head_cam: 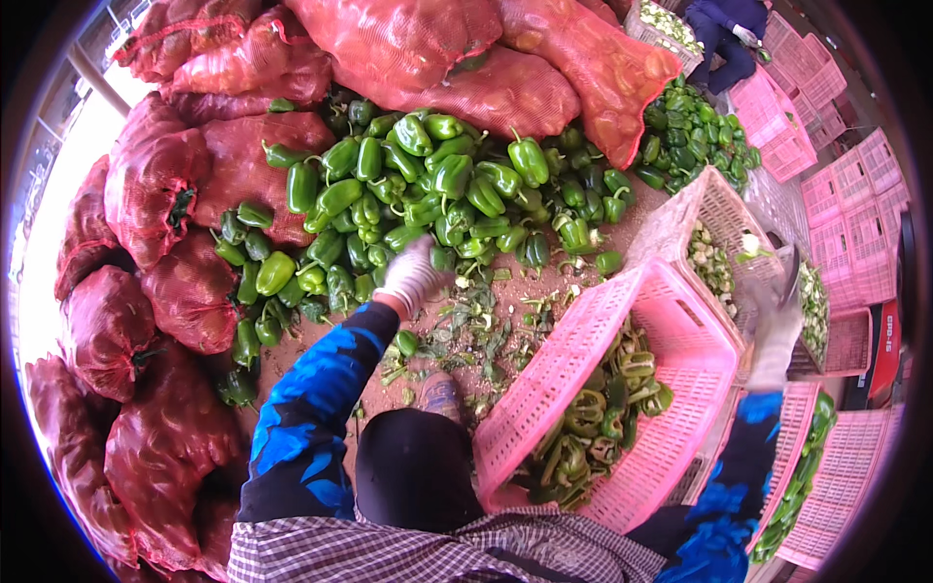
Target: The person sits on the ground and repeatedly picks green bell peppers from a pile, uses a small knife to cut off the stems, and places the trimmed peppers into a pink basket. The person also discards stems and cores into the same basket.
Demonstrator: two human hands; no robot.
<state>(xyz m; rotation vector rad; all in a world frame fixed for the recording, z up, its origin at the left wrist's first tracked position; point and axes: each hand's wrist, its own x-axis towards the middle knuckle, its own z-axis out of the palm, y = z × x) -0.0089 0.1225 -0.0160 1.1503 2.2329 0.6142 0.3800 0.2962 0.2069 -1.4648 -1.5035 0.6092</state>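
My left hand [415,275], in a whitish knitted glove, is at the near edge of a heap of green bell peppers [452,175]. Its fingers lie beside a dark green pepper [442,259]; whether they grip it is unclear. Off to the right, my right hand [774,331], gloved and blurred by motion, grips a knife with a grey metal blade [791,275]. That hand is above the right side of a pale plastic crate [660,226] with cut pepper cores [711,270] in it. A whitish pepper core [751,246] shows just left of the blade, apparently in the air.
A tilted pink crate [557,375] beside my knee holds damaged pepper pieces [605,408]. Red mesh sacks [175,437] are piled left and behind the heap. Leaf and core scraps [474,335] litter the floor. Stacked pink crates [853,211] stand right; a seated co-worker [721,36] is at the back.
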